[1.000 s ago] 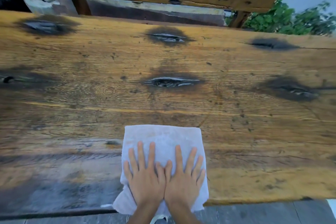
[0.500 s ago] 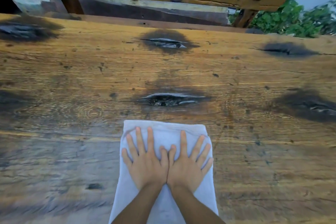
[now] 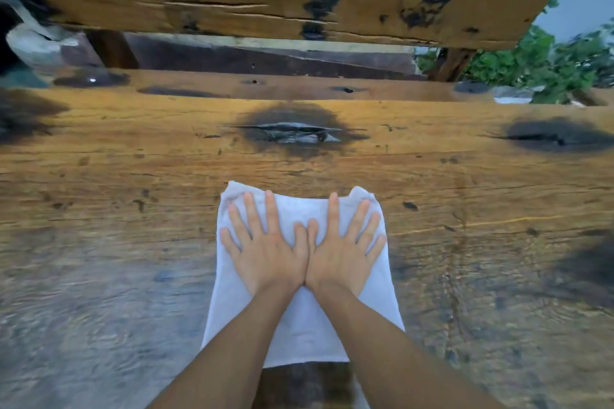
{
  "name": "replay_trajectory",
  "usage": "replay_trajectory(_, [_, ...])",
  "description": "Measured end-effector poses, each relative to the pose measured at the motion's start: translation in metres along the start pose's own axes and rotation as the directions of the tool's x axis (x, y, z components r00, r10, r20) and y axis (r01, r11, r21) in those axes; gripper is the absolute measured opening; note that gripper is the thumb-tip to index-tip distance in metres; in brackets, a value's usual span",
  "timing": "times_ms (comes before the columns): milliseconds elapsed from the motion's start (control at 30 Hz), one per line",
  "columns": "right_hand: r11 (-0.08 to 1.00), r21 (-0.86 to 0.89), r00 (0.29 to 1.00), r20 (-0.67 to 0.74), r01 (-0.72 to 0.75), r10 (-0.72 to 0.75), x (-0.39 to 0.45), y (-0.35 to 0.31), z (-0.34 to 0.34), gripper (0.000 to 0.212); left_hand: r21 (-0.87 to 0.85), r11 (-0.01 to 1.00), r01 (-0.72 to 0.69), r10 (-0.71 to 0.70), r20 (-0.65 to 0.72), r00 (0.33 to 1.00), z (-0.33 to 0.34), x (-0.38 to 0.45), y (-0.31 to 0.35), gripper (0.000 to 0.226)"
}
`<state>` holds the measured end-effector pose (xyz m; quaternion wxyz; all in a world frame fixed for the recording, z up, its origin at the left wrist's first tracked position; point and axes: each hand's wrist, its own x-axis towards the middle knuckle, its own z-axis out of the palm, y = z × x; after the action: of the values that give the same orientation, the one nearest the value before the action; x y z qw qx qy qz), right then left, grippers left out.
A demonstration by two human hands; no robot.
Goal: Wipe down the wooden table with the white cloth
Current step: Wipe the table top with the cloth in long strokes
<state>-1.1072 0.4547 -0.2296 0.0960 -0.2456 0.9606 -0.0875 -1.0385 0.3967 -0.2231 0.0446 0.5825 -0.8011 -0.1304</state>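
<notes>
white cloth pushed out toward the far knot

white cloth (image 3: 300, 315) now sits mid-table under my two hands; a second ago its near edge hung at the near lip of the wooden table (image 3: 116, 176), and half a second ago it was only partway out. so the stroke runs away from me, and i judge one lane from the near edge outward is nearly wiped, while the planks to the left and right have yet to be covered.

my left hand (image 3: 265, 252) and right hand (image 3: 345, 252) lie flat side by side on the far half of the cloth, fingers spread and straight, thumbs touching each other, palms pressing down. neither hand pinches anything.

the cloth is a soft folded rectangle, long from near to far; its far corners bunch up a little beyond my fingertips, and its near end trails between my forearms.

the table is rough, golden-brown planking with strong grain, small dark pits and scorched-looking black patches. a split knot (image 3: 292, 134) lies just beyond the cloth's far edge; i expect its ragged edges could snag the fabric. the near-left surface looks grey and glossy, perhaps wet. beyond the table stands a weathered bench back (image 3: 282, 0), with green foliage (image 3: 548, 66) at far right.
</notes>
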Motion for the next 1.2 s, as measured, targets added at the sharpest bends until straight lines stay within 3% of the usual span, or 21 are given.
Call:
replay_trajectory(733, [0.981,-0.033,0.982,-0.013,0.189,-0.189,0.266,-0.112,-0.028,0.062,0.001,0.999,0.053,-0.053,-0.057,0.997,-0.004,0.261,0.1,0.075])
replay_trajectory(900, [0.975,-0.081,0.978,-0.018,0.207,-0.209,0.283,-0.119,-0.027,0.06,0.046,0.999,0.025,-0.021,-0.07,0.997,-0.002,0.275,0.104,0.064])
replay_trajectory(1067, [0.965,-0.058,0.967,-0.019,0.254,-0.256,0.275,-0.111,-0.032,0.064,0.035,0.998,-0.049,0.053,-0.102,0.993,-0.001,0.26,0.099,0.066])
replay_trajectory(1200, [0.945,-0.055,0.946,0.002,0.324,-0.324,0.258,-0.093,-0.031,0.065,0.013,0.999,-0.033,0.034,-0.091,0.995,0.005,0.237,0.096,0.068])
